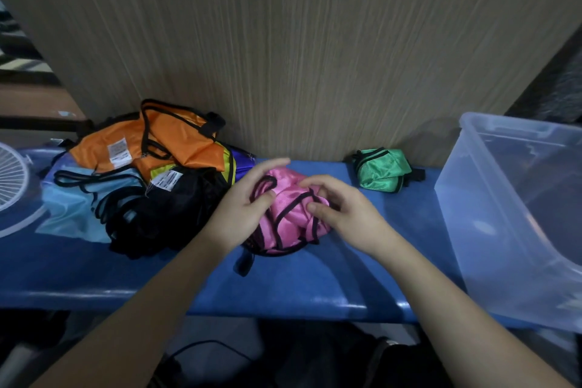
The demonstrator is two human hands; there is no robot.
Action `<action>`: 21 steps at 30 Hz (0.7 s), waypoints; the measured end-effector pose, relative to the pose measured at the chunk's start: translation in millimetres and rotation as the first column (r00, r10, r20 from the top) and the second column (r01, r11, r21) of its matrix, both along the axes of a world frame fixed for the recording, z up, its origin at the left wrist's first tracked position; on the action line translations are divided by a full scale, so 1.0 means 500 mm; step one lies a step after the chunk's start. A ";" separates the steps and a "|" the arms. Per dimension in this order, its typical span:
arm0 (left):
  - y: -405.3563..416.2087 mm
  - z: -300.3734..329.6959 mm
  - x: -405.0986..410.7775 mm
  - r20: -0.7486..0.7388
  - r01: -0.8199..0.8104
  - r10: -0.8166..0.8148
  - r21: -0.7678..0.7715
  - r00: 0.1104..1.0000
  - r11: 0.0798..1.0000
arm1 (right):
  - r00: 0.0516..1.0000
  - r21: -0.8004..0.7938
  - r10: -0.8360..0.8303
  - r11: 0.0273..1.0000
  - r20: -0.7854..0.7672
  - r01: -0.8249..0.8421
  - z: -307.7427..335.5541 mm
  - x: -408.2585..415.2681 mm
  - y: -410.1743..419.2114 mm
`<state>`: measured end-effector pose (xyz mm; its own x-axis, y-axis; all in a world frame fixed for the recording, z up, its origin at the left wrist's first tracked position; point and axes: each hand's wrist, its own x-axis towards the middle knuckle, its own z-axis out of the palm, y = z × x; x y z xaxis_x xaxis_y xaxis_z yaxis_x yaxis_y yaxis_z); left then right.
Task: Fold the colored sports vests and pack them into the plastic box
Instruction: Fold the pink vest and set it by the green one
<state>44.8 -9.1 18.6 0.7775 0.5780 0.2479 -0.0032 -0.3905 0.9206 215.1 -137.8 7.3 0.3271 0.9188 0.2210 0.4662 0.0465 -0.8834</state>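
Note:
A crumpled pink vest [288, 224] with black trim lies mid-table. My left hand [248, 198] rests on its left side, thumb pressing the fabric and fingers stretched over the top. My right hand [343, 211] grips the vest's right side with curled fingers. Left of it sits a pile of vests: orange [163, 145], light blue [72, 201], black [163, 211], with yellow and purple edges showing. A folded green vest [382, 170] lies near the wall on the right. The clear plastic box [516, 214] stands at the right end, empty as far as I can see.
The blue table [315, 287] runs along a wooden panel wall [299, 57]. A white fan grille [12, 183] sits at the left edge. Dark floor and cables lie below the front edge.

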 end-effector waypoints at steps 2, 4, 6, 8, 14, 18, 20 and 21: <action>0.009 0.002 -0.004 -0.021 0.071 -0.070 0.047 0.997 0.996 | 1.000 0.008 0.005 1.000 -0.024 -0.005 0.008 0.000 -0.002; 0.016 0.004 -0.012 -0.057 0.147 -0.147 -0.006 0.987 0.989 | 0.999 0.005 0.006 1.000 -0.051 -0.006 0.014 0.002 -0.003; 0.023 0.007 -0.022 -0.036 0.206 -0.220 -0.233 0.975 0.950 | 0.993 -0.015 0.007 1.000 -0.115 -0.009 0.019 0.003 -0.006; 0.028 0.011 -0.026 0.026 0.240 -0.256 -0.450 0.966 0.860 | 0.983 -0.036 0.019 0.999 -0.184 -0.026 0.021 0.006 -0.012; 0.034 0.008 -0.021 -0.059 0.153 -0.193 -0.412 0.979 0.898 | 0.967 -0.047 0.105 0.992 -0.231 -0.119 0.030 0.004 -0.021; 0.025 0.008 -0.023 -0.101 0.226 -0.284 -0.385 0.954 0.895 | 0.987 -0.086 0.107 0.989 -0.120 -0.118 0.020 -0.001 -0.016; 0.022 0.009 -0.024 -0.089 0.254 -0.321 -0.432 0.943 0.865 | 0.984 -0.086 0.119 0.988 -0.133 -0.131 0.018 -0.006 -0.014; 0.020 0.008 -0.024 -0.079 0.261 -0.328 -0.445 0.941 0.857 | 0.984 -0.087 0.125 0.987 -0.128 -0.137 0.018 -0.008 -0.013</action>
